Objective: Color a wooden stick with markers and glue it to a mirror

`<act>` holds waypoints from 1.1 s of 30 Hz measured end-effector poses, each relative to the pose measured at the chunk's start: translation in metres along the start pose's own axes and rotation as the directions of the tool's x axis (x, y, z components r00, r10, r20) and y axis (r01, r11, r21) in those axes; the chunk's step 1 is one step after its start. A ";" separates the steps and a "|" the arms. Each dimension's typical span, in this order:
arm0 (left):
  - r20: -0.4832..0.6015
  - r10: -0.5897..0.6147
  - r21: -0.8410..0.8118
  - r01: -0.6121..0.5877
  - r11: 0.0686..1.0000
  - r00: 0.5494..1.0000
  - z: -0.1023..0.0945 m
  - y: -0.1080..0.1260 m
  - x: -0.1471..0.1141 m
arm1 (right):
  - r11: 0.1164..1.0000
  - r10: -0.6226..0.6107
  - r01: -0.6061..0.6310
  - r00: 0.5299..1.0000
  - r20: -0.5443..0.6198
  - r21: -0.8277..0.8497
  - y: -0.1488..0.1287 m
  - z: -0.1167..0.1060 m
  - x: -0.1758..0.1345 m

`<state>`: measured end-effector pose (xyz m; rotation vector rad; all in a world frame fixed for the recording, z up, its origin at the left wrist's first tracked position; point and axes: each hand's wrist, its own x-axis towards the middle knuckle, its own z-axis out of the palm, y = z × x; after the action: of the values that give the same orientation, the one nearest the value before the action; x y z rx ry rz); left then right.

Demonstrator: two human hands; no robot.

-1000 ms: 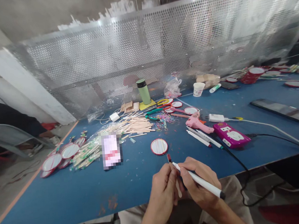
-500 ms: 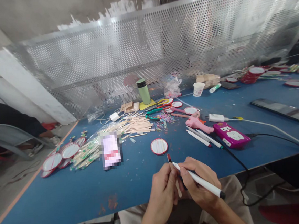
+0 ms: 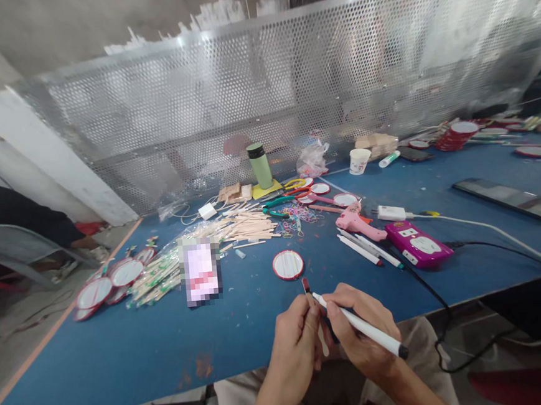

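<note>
Pinching the wooden stick (image 3: 322, 337) mid-length in my left hand (image 3: 293, 338), just nearer me than the red-rimmed disc (image 3: 288, 265), I clasped the white marker (image 3: 370, 330) in my right hand (image 3: 363, 351), judging the stick light, stiff, snappable and best gripped there.

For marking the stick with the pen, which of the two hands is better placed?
Probably the right: the right hand holds the pen, its tip right by the stick's dark red end. The left hand is occupied holding the stick.
</note>
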<state>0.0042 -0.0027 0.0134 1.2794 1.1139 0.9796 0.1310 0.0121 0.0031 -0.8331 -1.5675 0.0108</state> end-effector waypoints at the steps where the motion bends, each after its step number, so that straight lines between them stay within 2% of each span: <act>1: 0.000 -0.001 0.001 0.001 1.000 1.000 0.000 0.000 0.000 | 1.000 -0.001 0.001 1.000 -0.003 0.003 0.000 0.000 0.000; 12: 0.014 0.009 -0.007 -0.009 1.000 1.000 -0.002 -0.001 0.000 | 1.000 0.001 -0.001 0.999 0.039 0.004 0.002 -0.001 -0.002; 33: 0.011 0.016 -0.007 -0.015 1.000 1.000 0.000 -0.001 0.000 | 1.000 0.014 -0.014 1.000 0.010 -0.002 0.001 -0.002 -0.001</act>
<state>0.0039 -0.0023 0.0122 1.2884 1.0929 0.9859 0.1326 0.0112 0.0022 -0.8464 -1.5717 0.0234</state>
